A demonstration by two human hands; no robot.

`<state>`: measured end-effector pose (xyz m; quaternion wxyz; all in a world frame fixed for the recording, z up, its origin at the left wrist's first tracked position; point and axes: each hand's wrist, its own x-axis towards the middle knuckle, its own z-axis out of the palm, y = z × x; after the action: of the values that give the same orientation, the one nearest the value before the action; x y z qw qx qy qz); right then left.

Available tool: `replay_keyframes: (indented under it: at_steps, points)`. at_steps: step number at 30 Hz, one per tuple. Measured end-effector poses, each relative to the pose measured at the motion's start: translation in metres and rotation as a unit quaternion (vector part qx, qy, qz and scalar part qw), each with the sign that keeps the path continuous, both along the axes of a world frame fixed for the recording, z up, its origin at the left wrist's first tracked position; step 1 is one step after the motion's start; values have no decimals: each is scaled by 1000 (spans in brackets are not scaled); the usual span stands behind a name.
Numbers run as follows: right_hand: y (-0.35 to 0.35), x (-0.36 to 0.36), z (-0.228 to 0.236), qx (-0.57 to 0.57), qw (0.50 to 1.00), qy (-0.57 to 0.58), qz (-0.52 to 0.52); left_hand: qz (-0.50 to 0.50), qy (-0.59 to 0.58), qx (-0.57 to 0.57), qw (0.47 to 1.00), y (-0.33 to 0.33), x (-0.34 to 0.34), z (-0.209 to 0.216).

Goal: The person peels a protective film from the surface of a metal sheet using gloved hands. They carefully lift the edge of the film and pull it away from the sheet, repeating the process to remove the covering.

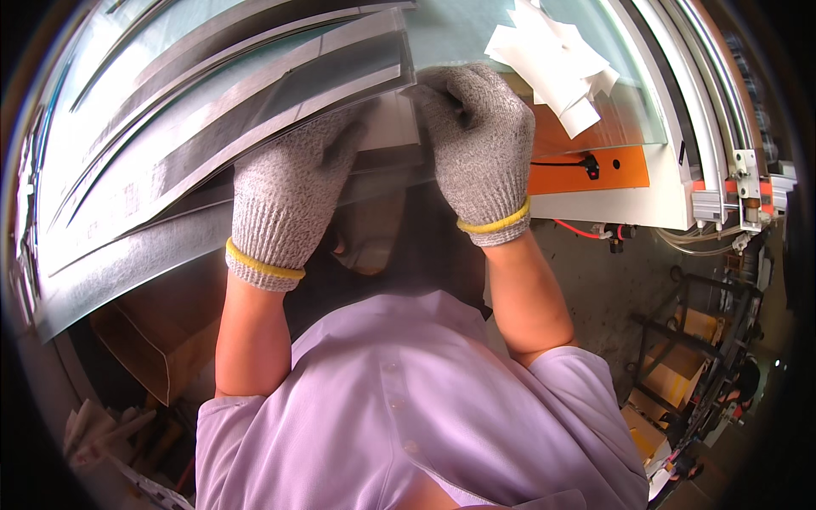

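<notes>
A long, flat glossy panel [340, 78], clear with dark bands and apparently glass, slants across the upper left. My right hand [484, 140], in a grey knit glove with a yellow cuff, has its fingers bent and pinched at the panel's right end. My left hand [289, 183], gloved the same way, is at the panel's near edge. Its fingers pass beneath the panel and are mostly hidden; the thumb side shows. Between the hands, a pale reflective strip [393, 123] lies below the panel's corner.
White paper pieces [557, 64] are heaped on the glass surface at upper right. An orange plate [625, 168] with a black fitting lies beside them. Metal rails [735, 127] and hoses [701, 238] run along the right. A cardboard box [140, 340] stands low left, a dark rack [680, 340] lower right.
</notes>
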<state>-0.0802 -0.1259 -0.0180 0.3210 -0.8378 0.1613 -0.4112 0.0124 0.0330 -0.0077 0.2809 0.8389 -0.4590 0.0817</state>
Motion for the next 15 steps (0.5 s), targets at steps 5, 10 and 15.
replay_keyframes:
  at_steps: [5,10,15]
  points:
    - [0,2,-2,-14,1000,-1,-9,-1,-6,-1,1000,0,1,-2]
    - [0,2,-2,-12,1000,-4,-1,6,5,12,1000,0,0,-2]
    - [0,2,-2,-21,1000,-5,-4,7,17,12,1000,1,0,-2]
